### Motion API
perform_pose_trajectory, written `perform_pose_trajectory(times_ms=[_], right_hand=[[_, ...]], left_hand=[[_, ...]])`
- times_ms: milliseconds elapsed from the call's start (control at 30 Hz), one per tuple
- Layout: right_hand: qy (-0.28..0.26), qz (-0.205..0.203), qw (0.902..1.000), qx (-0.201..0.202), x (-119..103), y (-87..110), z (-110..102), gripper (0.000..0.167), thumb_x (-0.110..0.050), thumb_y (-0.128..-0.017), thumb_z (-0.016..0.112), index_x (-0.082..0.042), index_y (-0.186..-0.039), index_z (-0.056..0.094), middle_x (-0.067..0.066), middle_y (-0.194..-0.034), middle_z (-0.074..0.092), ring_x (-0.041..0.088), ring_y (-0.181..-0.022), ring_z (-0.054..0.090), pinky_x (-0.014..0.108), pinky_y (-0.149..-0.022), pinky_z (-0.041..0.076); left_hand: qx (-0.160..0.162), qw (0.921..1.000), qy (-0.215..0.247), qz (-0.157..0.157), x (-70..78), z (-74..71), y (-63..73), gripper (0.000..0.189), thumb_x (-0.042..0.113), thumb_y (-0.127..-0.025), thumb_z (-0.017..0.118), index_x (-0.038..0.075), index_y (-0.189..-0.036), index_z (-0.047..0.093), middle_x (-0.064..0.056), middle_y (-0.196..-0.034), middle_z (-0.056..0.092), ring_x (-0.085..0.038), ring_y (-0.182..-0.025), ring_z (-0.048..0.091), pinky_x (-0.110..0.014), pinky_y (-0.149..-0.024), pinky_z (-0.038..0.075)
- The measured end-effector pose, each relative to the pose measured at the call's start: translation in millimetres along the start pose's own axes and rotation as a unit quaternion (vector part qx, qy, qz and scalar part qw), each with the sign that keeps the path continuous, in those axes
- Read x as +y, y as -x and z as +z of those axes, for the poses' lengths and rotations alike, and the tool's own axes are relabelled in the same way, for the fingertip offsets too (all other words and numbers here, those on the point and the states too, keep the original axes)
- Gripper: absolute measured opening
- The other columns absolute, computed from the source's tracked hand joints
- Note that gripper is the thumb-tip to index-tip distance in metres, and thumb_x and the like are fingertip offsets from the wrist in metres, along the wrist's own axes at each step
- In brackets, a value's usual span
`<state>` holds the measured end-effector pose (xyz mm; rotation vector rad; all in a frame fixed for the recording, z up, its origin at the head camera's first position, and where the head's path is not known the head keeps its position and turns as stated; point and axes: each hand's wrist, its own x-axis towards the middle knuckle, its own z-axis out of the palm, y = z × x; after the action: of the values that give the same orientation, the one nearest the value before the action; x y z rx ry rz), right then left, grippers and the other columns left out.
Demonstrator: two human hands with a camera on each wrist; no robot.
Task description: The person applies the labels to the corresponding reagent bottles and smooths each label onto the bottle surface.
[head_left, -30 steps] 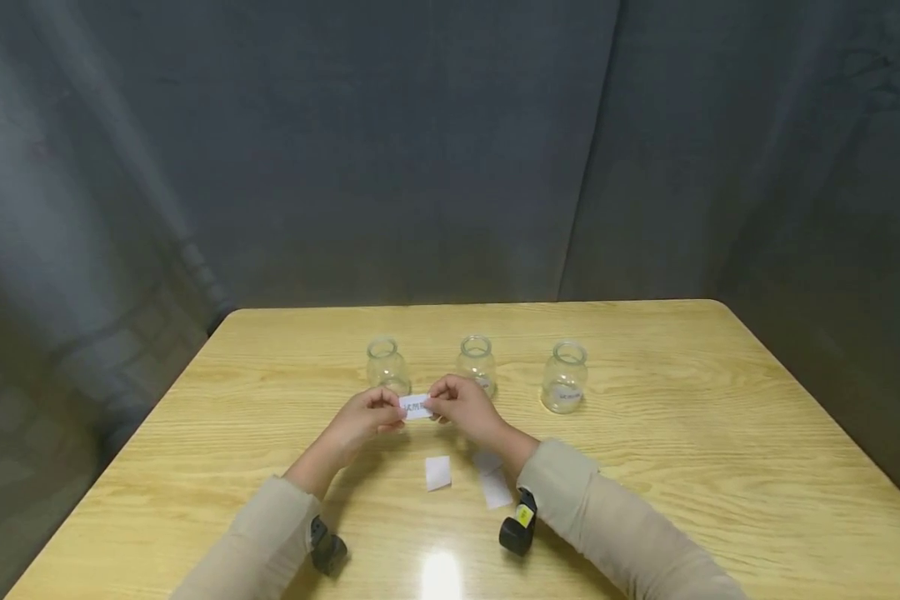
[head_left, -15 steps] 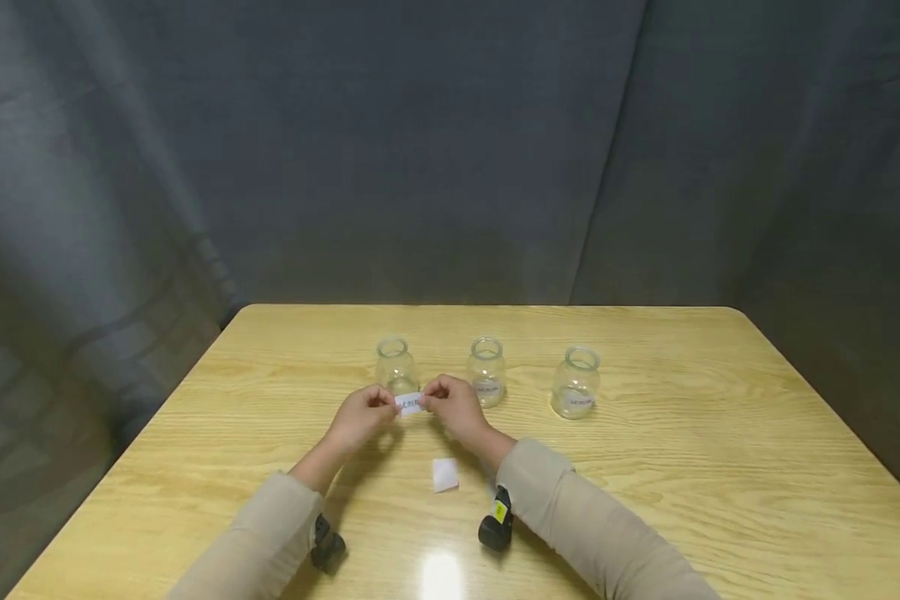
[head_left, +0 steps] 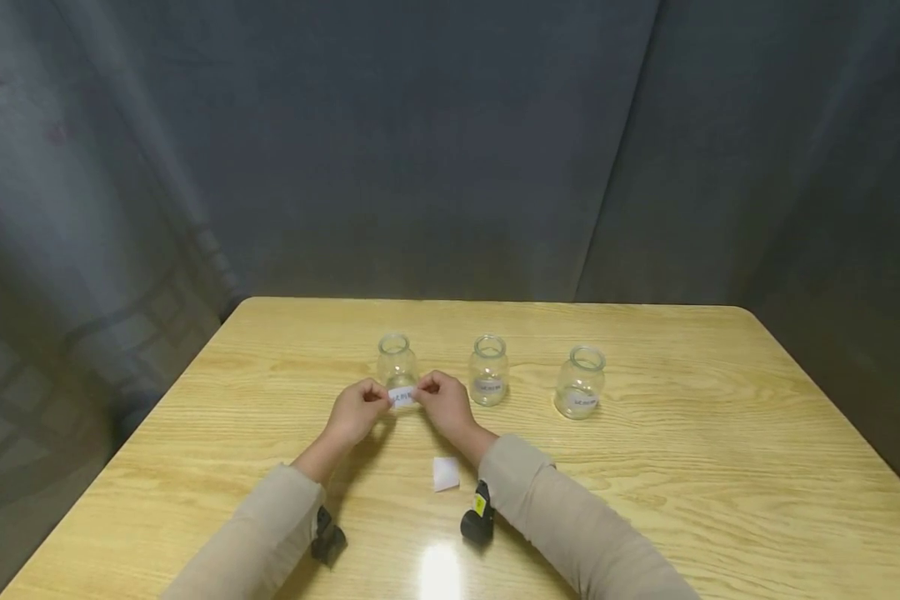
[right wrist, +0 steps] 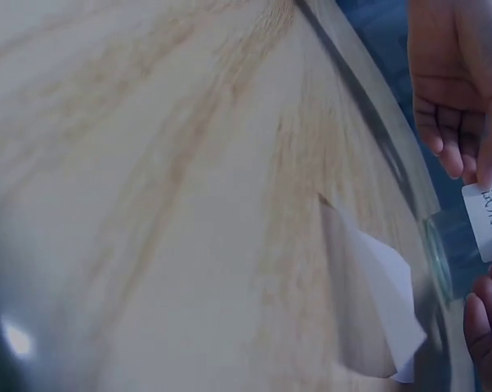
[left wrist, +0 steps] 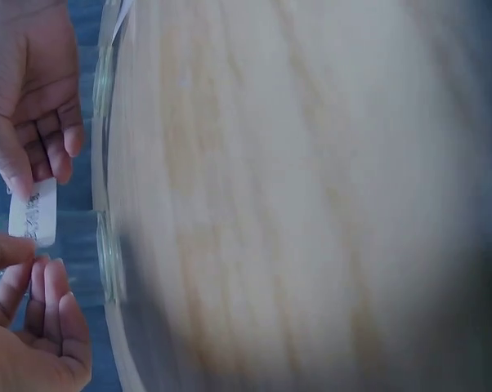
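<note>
A small white label (head_left: 402, 397) with dark writing is stretched between both hands, low in front of the left glass jar (head_left: 397, 358). My left hand (head_left: 356, 412) pinches its left end. At the other end, the thumb and fingers of my right hand (head_left: 450, 408) pinch it. In the left wrist view the label (left wrist: 33, 216) overlaps the jar (left wrist: 78, 253); whether it touches the glass I cannot tell. The right wrist view shows the label (right wrist: 487, 220) partly cut off at the frame's edge. Its lower jar wall is hidden behind label and hands.
A middle jar (head_left: 489, 367) and a right jar (head_left: 581, 387) each bear a white label low on the front. One piece of white paper (head_left: 446, 473) lies creased on the wooden table (head_left: 690, 467). A grey curtain (head_left: 420, 150) hangs behind.
Both hands have carried the label leftward and closer to the left jar. My right forearm has swung left and now hides other paper pieces seen earlier. The head view has shifted slightly.
</note>
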<state>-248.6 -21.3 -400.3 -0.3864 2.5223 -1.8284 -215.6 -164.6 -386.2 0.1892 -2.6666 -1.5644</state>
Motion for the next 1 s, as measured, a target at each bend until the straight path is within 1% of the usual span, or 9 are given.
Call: perform_pose_trajectory(times_ms=[133,267,533,600,700,767,867,900,1000], right_hand=[[0.003,0.001,1.0,0.004,1.4,-2.6,1.8,0.007,-0.005,-0.078,0.062,0.001,-0.078,0.058,0.004,-0.072,0.055,0.013,-0.067,0.049,0.021,-0.057,0.043],[0.01,-0.001,0.9999,0.012,1.4,-5.4,3.5,0.007,-0.006,-0.078,0.062,0.0,-0.077,0.058,0.003,-0.071,0.054,0.013,-0.066,0.048,0.022,-0.057,0.042],[0.038,-0.027,0.9986,0.024,1.5,-9.9,7.0,0.007,-0.008,-0.077,0.063,-0.003,-0.075,0.058,0.002,-0.072,0.051,0.014,-0.068,0.047,0.023,-0.06,0.041],[0.045,-0.024,0.9984,0.025,1.6,-10.2,7.2,0.007,-0.01,-0.078,0.062,-0.004,-0.076,0.059,0.002,-0.075,0.051,0.015,-0.071,0.047,0.025,-0.062,0.041],[0.044,-0.022,0.9985,0.024,2.6,-10.1,6.9,0.007,-0.011,-0.078,0.062,-0.004,-0.076,0.059,0.006,-0.084,0.056,0.018,-0.078,0.051,0.028,-0.067,0.044],[0.038,-0.021,0.9988,0.022,3.2,-9.7,6.3,0.008,-0.011,-0.079,0.062,-0.005,-0.075,0.058,0.01,-0.095,0.059,0.022,-0.084,0.054,0.031,-0.072,0.045],[0.028,-0.027,0.9991,0.016,4.2,-9.4,5.6,0.009,-0.009,-0.079,0.061,-0.004,-0.072,0.057,0.013,-0.108,0.057,0.026,-0.092,0.055,0.033,-0.077,0.045],[0.028,-0.029,0.9991,0.015,4.5,-9.6,5.5,0.009,-0.009,-0.079,0.061,-0.004,-0.072,0.057,0.013,-0.11,0.056,0.026,-0.093,0.055,0.033,-0.078,0.045],[0.037,-0.034,0.9987,0.01,4.9,-10.2,5.8,0.009,-0.008,-0.078,0.061,-0.004,-0.072,0.058,0.013,-0.109,0.057,0.026,-0.093,0.056,0.03,-0.076,0.046]], left_hand=[[0.01,0.9999,-0.003,-0.002,1.1,0.9,-2.7,0.004,0.002,-0.081,0.055,-0.001,-0.08,0.054,-0.01,-0.082,0.055,-0.018,-0.069,0.047,-0.022,-0.054,0.038],[0.016,0.9998,-0.009,-0.007,1.6,1.3,-5.2,0.004,0.002,-0.081,0.055,-0.002,-0.08,0.055,-0.01,-0.081,0.055,-0.016,-0.067,0.046,-0.022,-0.053,0.037],[0.028,0.9993,-0.019,-0.018,2.3,0.0,-7.0,0.005,0.004,-0.081,0.055,-0.001,-0.081,0.056,-0.011,-0.084,0.056,-0.018,-0.071,0.049,-0.022,-0.055,0.041],[0.031,0.9991,-0.026,-0.014,2.3,0.2,-7.8,0.005,0.004,-0.081,0.055,-0.001,-0.081,0.056,-0.012,-0.085,0.057,-0.019,-0.071,0.05,-0.023,-0.055,0.041],[0.032,0.999,-0.03,-0.008,2.6,1.0,-8.4,0.006,0.004,-0.081,0.056,-0.002,-0.08,0.056,-0.016,-0.095,0.056,-0.021,-0.075,0.053,-0.023,-0.055,0.043],[0.031,0.999,-0.031,-0.001,2.2,1.7,-8.7,0.006,0.003,-0.08,0.056,-0.003,-0.079,0.055,-0.019,-0.101,0.053,-0.025,-0.08,0.054,-0.026,-0.058,0.045],[0.024,0.9995,-0.021,-0.003,0.3,2.1,-9.0,0.005,0.002,-0.08,0.056,-0.003,-0.08,0.055,-0.021,-0.108,0.05,-0.03,-0.09,0.053,-0.03,-0.066,0.047],[0.022,0.9995,-0.02,-0.006,-0.4,2.1,-9.4,0.005,0.003,-0.081,0.056,-0.002,-0.08,0.055,-0.021,-0.109,0.05,-0.031,-0.092,0.052,-0.031,-0.068,0.047],[0.019,0.9996,-0.015,-0.015,-2.7,1.5,-10.9,0.005,0.003,-0.081,0.056,-0.002,-0.081,0.055,-0.021,-0.111,0.051,-0.031,-0.094,0.051,-0.032,-0.07,0.046]])
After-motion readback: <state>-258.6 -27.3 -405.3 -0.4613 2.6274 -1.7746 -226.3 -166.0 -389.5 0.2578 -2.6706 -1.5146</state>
